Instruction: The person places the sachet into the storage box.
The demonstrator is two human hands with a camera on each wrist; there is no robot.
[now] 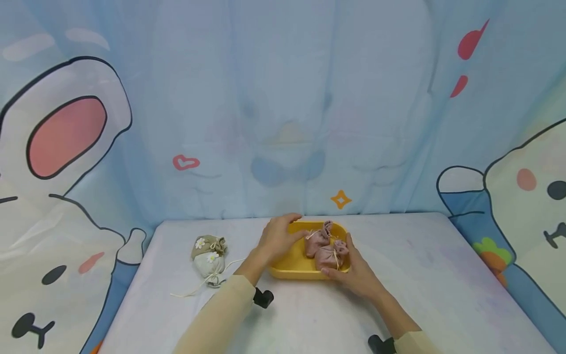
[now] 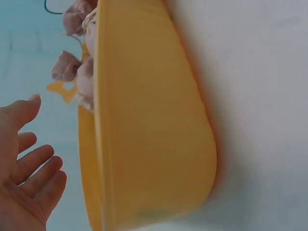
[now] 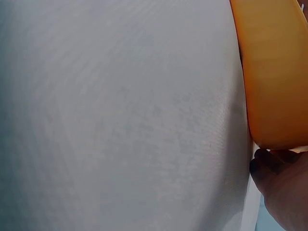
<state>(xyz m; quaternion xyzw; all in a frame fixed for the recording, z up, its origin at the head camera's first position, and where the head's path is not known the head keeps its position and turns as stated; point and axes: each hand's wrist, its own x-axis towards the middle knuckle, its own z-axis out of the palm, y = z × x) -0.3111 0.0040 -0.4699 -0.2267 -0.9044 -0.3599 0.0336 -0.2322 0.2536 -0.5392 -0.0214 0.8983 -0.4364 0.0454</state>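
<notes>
A yellow tray (image 1: 289,273) stands on the table with two pink drawstring pouches, one (image 1: 314,244) behind the other (image 1: 326,259), in its right half. My right hand (image 1: 357,273) grips the tray's right front corner, thumb at the front rim and fingers along the right side. In the right wrist view its fingertips (image 3: 263,161) meet the tray's end wall. Over the tray's left side reaches my left hand (image 1: 279,238), holding nothing. The left wrist view shows its fingers spread loosely, apart from the tray wall (image 2: 149,115).
To the left lie an olive-brown pouch (image 1: 204,244) and a pale grey-green pouch (image 1: 208,264), each with a white flower. A light cord (image 1: 191,294) trails from them over the white tablecloth (image 1: 442,290). A printed blue curtain (image 1: 283,98) hangs behind the table.
</notes>
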